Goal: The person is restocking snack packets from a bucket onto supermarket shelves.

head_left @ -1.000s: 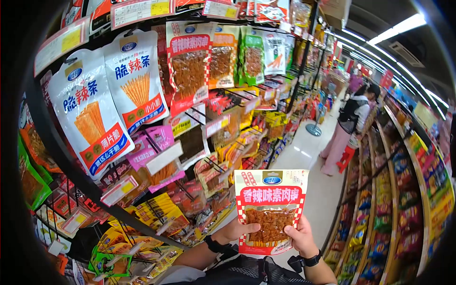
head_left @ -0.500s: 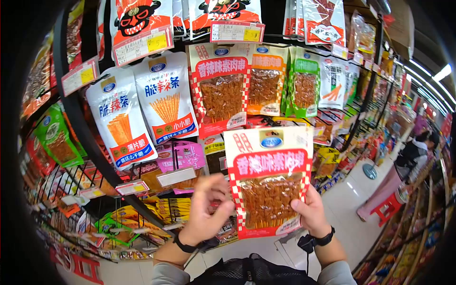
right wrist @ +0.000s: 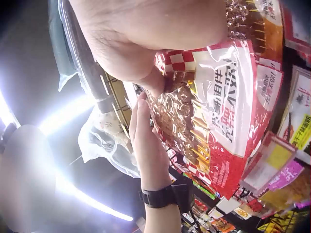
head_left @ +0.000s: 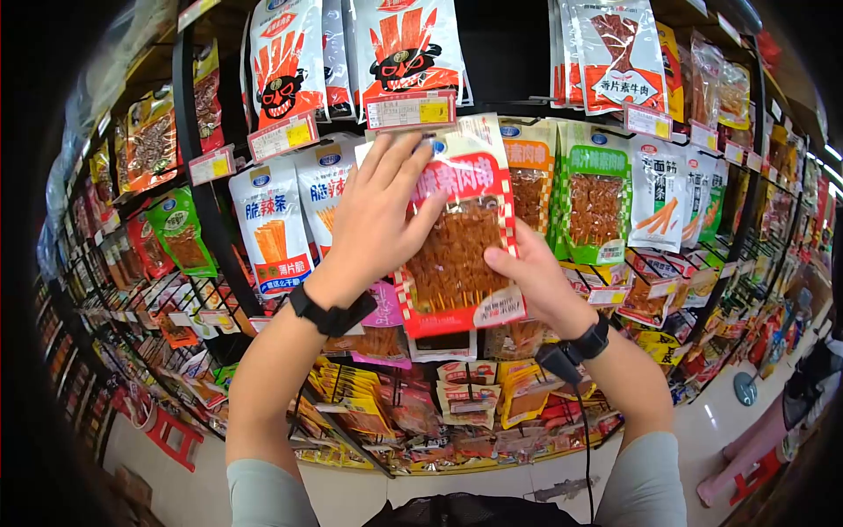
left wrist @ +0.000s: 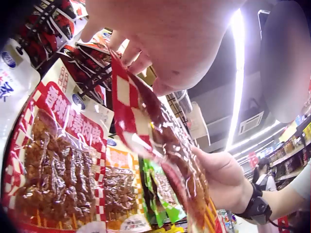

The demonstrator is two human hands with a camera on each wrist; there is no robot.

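Observation:
A red and cream snack packet [head_left: 461,255] with brown skewered food behind its clear window is held up before the rack. The right hand [head_left: 540,277] pinches its right edge, thumb on the front. Across its upper left lies the left hand [head_left: 382,206], fingers extended, near the top edge. In the left wrist view the packet [left wrist: 170,141] is seen edge-on, with the right hand [left wrist: 223,179] gripping its far side and a matching packet [left wrist: 58,165] hanging behind. The right wrist view shows the packet's lower front [right wrist: 228,107] and the left hand [right wrist: 148,145] beyond.
White snack packets [head_left: 272,224], orange ones [head_left: 529,180] and green ones [head_left: 594,198] hang on the rack around the hands. Price tags [head_left: 411,111] line the bar above. Yellow packets [head_left: 351,400] fill lower hooks. Red stools stand on the floor, and a person is at the right edge.
The packet and both hands have moved up to the hanging row. The left hand, on the packet's lower left a second ago, came off it and now lies over its upper left. The view turned toward the rack.

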